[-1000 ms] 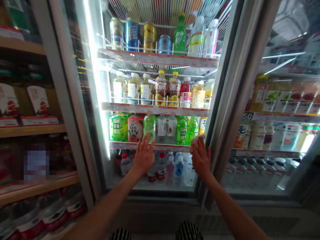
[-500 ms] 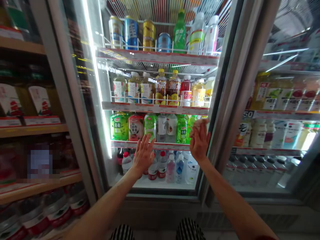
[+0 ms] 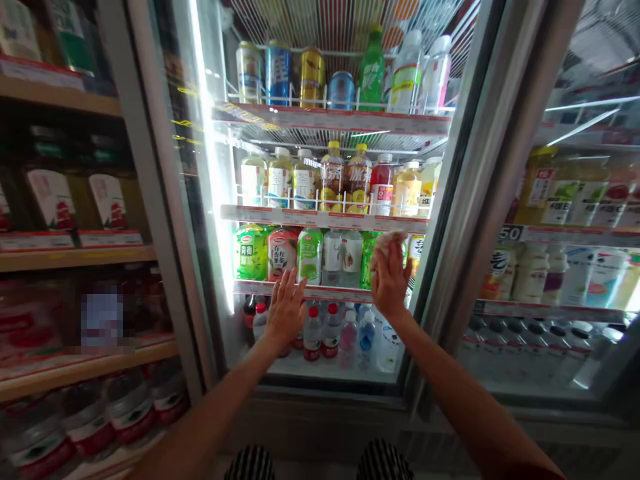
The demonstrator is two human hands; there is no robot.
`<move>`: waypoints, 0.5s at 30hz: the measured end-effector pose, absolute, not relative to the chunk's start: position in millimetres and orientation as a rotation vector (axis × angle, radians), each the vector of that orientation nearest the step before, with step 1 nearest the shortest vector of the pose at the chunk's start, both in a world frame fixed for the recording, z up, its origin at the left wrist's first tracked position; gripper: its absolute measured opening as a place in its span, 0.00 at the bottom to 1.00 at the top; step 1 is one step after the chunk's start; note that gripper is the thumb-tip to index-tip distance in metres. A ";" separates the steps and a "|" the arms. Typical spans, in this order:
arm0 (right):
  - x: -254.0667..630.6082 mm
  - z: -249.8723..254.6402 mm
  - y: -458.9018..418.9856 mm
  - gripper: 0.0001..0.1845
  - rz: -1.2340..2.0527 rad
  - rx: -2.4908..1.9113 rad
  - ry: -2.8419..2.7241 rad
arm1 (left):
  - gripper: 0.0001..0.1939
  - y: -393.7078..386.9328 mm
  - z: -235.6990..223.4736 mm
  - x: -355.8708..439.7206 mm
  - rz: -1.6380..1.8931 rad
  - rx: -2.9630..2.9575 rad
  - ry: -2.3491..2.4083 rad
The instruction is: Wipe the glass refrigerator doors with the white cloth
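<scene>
A pale, crumpled cloth [image 3: 394, 239] lies under the fingers of my right hand [image 3: 389, 283], which presses it flat toward the glass door [image 3: 186, 180] of a lit drinks fridge. It covers part of the view of the green bottles on the third shelf. Lower and to the left, my left hand [image 3: 287, 310] is held out with its palm toward the glass and its fingers stretched, holding nothing. Whether its palm touches the glass I cannot tell. Behind it stand a red-labelled tea bottle [image 3: 282, 255] and a green-labelled bottle [image 3: 310, 257].
Metal door framing [image 3: 463, 193] borders the glass on the right, with another drinks fridge beyond it. At left, wooden shelves [image 3: 75, 258] carry large bottles. Inside the lit fridge, cans and bottles fill several wire shelves. Two striped knees [image 3: 384, 460] show at the bottom.
My right hand has slid left across the glass with the cloth, baring the bottle at the right end of the third shelf. My left hand has shifted slightly left against the shelves. The view has turned slightly left.
</scene>
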State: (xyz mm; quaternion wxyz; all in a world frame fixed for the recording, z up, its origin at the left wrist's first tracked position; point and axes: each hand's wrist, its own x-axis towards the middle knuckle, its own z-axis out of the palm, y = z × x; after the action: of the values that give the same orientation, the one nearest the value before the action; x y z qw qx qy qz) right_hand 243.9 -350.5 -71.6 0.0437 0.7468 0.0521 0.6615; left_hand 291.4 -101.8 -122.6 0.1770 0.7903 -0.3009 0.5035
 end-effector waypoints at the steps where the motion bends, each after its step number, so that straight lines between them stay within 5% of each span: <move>1: 243.5 -77.5 -346.9 0.27 1.883 2.314 0.310 | 0.30 -101.3 -122.3 291.1 1.436 2.240 -0.851; 4: 243.1 -84.0 -347.2 0.27 1.639 2.339 0.537 | 0.31 -97.9 -120.8 292.3 1.446 2.252 -0.859; 10: 252.2 -44.1 -355.3 0.27 2.248 2.227 -0.053 | 0.31 -94.6 -111.3 298.3 1.498 2.234 -0.834; 15: 246.5 -56.7 -340.9 0.26 1.690 2.273 0.537 | 0.30 -96.8 -105.8 297.8 1.529 2.244 -0.859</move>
State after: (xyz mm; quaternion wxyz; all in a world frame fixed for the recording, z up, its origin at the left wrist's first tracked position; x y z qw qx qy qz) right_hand 246.5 -340.9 -56.7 0.1290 0.7818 0.1847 0.5815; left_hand 297.8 -96.8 -105.8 0.1462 0.7794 -0.2983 0.5312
